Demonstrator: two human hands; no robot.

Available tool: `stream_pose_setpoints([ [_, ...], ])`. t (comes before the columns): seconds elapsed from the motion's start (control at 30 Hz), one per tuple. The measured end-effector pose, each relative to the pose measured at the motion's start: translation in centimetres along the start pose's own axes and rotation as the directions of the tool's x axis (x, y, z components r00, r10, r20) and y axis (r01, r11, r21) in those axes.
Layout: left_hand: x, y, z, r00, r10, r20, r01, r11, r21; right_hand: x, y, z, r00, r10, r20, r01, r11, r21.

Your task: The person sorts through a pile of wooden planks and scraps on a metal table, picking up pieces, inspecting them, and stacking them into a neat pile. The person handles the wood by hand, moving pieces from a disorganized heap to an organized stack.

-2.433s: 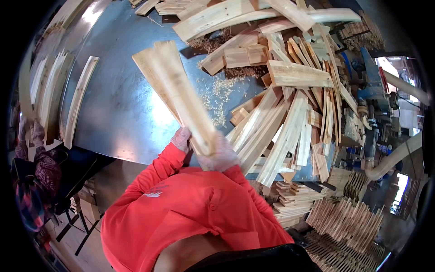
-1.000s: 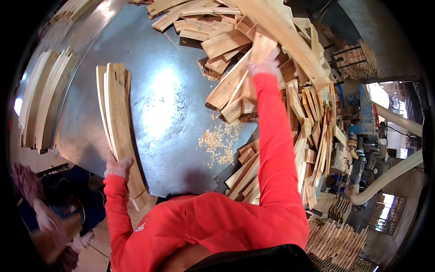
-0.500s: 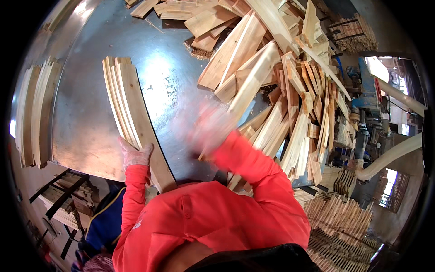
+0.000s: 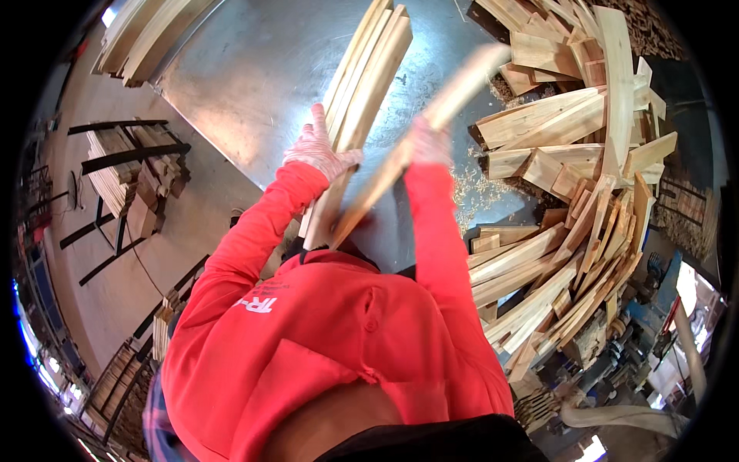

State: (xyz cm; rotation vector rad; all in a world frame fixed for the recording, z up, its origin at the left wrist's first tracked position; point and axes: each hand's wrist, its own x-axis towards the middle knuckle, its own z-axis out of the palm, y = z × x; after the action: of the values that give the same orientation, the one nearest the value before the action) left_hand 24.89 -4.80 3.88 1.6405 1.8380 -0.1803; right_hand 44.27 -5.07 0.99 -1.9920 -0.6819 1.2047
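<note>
My left hand (image 4: 319, 150), in a pale glove, grips a small bundle of wooden boards (image 4: 368, 77) standing side by side on the metal table (image 4: 254, 69). Its thumb lies over the near board and its fingers point along the far side. In my right hand (image 4: 429, 142), gloved too and blurred by motion, is a single wooden board (image 4: 462, 88). That board slants from close to my body up toward the right, a little apart from the bundle at its upper part.
A large loose heap of boards (image 4: 570, 154) covers the table's right side, with sawdust (image 4: 473, 192) beside it. More boards (image 4: 154, 38) lie at the far left edge. Black metal racks (image 4: 131, 162) holding wood stand on the floor to the left. Machinery (image 4: 654, 323) is at the right.
My right hand has come from the heap with a board, toward the bundle. The left hand still holds the bundle. The whole view has turned, so the table and heap appear shifted.
</note>
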Motion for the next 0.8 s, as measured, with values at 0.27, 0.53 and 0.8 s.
stream_pose_setpoints([
  [0.27, -1.1, -1.2, 4.8, 0.942, 0.217, -0.255, -0.230, 0.973, -0.019, 2.1, 2.6, -1.8, 0.766, -0.422, 0.486, 0.642, 0.448, -0.623],
  [0.53, 2.2, -10.0, -1.6, 0.825, 0.355, -0.441, -0.332, 0.934, 0.131, 14.2, -10.6, -32.7, 0.505, -0.698, -0.508, -0.166, 0.499, -0.850],
  [0.8, 2.4, -11.5, -3.2, 0.964, 0.097, -0.248, 0.026, 0.892, 0.452, 20.2, -8.4, -36.5, 0.683, -0.479, -0.552, -0.404, 0.383, -0.831],
])
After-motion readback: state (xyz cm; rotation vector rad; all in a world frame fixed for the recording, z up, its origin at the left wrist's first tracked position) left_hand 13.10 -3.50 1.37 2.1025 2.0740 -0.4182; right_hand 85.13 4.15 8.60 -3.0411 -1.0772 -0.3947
